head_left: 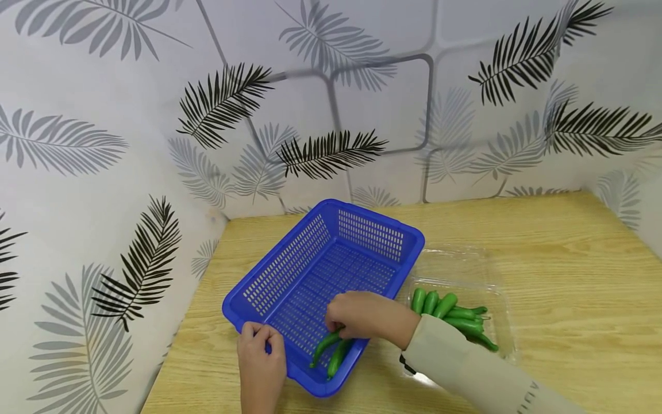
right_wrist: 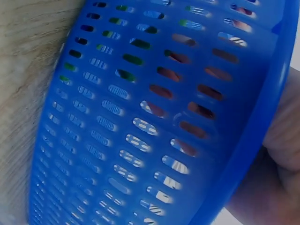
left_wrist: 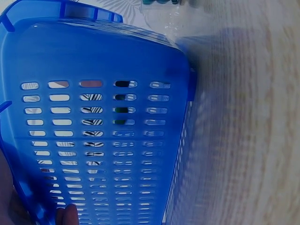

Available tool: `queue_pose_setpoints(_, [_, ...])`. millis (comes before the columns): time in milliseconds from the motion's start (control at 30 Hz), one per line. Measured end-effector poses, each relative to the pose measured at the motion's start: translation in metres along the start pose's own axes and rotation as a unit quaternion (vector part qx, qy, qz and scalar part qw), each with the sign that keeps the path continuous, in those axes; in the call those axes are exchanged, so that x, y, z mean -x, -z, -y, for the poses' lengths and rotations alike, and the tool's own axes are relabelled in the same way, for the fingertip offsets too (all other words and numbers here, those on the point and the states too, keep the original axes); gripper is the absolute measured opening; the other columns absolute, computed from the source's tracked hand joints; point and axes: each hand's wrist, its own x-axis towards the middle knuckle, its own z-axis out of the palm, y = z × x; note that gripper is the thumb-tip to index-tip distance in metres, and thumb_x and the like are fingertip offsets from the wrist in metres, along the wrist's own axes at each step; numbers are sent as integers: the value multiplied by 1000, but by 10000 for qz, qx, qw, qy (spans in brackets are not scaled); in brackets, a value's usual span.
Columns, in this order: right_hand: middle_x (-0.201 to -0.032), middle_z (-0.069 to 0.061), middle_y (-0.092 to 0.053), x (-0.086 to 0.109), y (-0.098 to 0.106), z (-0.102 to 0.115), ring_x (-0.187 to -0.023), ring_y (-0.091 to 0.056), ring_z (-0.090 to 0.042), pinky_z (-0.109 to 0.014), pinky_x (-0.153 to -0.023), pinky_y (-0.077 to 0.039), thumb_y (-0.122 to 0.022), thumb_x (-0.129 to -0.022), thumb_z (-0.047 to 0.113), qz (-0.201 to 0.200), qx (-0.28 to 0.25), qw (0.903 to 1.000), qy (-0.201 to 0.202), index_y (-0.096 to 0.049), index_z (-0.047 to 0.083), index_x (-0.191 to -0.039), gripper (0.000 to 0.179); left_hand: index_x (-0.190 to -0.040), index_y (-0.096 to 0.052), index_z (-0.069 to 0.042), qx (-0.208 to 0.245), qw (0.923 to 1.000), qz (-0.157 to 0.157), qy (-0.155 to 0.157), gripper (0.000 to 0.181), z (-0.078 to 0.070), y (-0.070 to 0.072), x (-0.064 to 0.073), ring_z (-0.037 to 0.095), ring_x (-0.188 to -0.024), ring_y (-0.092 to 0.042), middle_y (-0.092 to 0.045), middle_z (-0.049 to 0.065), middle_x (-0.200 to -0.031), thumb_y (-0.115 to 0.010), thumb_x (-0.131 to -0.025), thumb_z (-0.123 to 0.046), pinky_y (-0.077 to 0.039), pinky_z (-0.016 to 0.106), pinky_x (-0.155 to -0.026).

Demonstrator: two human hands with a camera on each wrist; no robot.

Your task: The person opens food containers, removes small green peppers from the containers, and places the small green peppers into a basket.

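My left hand [head_left: 262, 356] grips the near left rim of a blue plastic basket [head_left: 279, 253]; in the left wrist view its fingertips [left_wrist: 70, 215] show against the slotted wall. My right hand [head_left: 357, 315] reaches over the basket's right side, fingers curled down inside. It pinches the upper end of a green chili pepper [head_left: 323, 347] low in the basket. Beside that lies another green pepper [head_left: 338, 359], its top partly under the hand. Through the slots in the right wrist view, bits of green and the fingers appear, while the rim hides most of the grip.
A clear plastic box [head_left: 504, 299] with its lid folded back stands right of the basket, under my right forearm. Several green peppers [head_left: 465, 325] lie in it. Everything rests on a wood-grain table [head_left: 579, 276], with a leaf-patterned wall covering [head_left: 372, 109] behind and at the left.
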Motion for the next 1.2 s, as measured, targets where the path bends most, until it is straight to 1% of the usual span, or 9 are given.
queue_pose_setpoints(300, [-56,14,-44,-7,-3,6,-54,-42,-6,-22,-54,-41,-75,-66,9,-74,774,9969,-157,-56,22,-56,25,-60,-56,-9,39,9999,-68,-92,24,1,0,1,19,-73,-41,-43,3,-79,-51,-82,1,-33,35,-68])
queue_pose_setpoints(433, [-52,12,-36,-12,-5,9,-51,-35,-8,-24,-50,-38,-74,-66,7,-14,1016,9944,-275,-47,22,-50,35,-60,-56,-9,49,9999,-89,-91,24,1,0,1,19,-73,-40,-42,2,-78,-51,-82,0,-32,35,-68])
queue_pose_setpoints(500, [-52,12,-36,-14,-8,8,-52,-34,-8,-24,-50,-38,-74,-67,7,46,1089,9934,-347,-45,22,-49,37,-60,-56,-9,46,9999,-104,-92,24,1,0,1,19,-73,-40,-42,2,-79,-51,-82,0,-32,35,-68])
queue_pose_setpoints(600, [-55,13,-45,-17,-12,7,-53,-41,-7,-24,-53,-43,-75,-68,9,121,1080,9930,-467,-54,22,-52,29,-60,-56,-10,69,9998,-133,-131,25,1,0,1,19,-72,-40,-42,2,-78,-52,-82,1,-32,35,-68])
queue_pose_setpoints(700, [-65,12,-58,-20,-16,5,-62,-54,-7,-24,-60,-47,-76,-69,11,197,967,9932,-621,-67,23,-63,16,-59,-56,-10,51,9998,-137,-167,25,1,-1,1,18,-72,-39,-42,2,-78,-52,-82,1,-32,35,-67])
queue_pose_setpoints(800, [-74,11,-64,-22,-19,3,-70,-60,-9,-24,-66,-48,-76,-71,11,246,782,9937,-763,-71,22,-72,12,-60,-56,-10,66,9998,-119,-169,25,1,-1,1,18,-72,-39,-42,2,-78,-51,-82,1,-32,34,-67])
queue_pose_setpoints(967, [-70,11,-62,-22,-20,1,-65,-57,-8,-24,-62,-48,-73,-69,7,155,630,9948,-784,-71,22,-67,16,-60,-56,-10,65,10000,-36,-26,26,-1,-1,1,19,-72,-38,-41,2,-78,-50,-84,-1,-31,34,-68])
queue_pose_setpoints(1067, [-65,11,-60,-21,-20,1,-59,-53,-7,-24,-58,-46,-72,-67,5,68,593,9956,-724,-69,22,-63,18,-61,-57,-10,93,10000,-36,9,25,-1,-1,1,18,-74,-38,-41,2,-79,-51,-84,-1,-31,35,-68])
queue_pose_setpoints(1200, [-58,12,-52,-20,-19,1,-54,-44,-8,-25,-53,-42,-69,-67,4,2,564,9962,-660,-65,21,-57,21,-63,-58,-8,141,9999,-41,56,23,0,-1,2,18,-76,-40,-42,2,-80,-51,-84,-1,-33,35,-69])
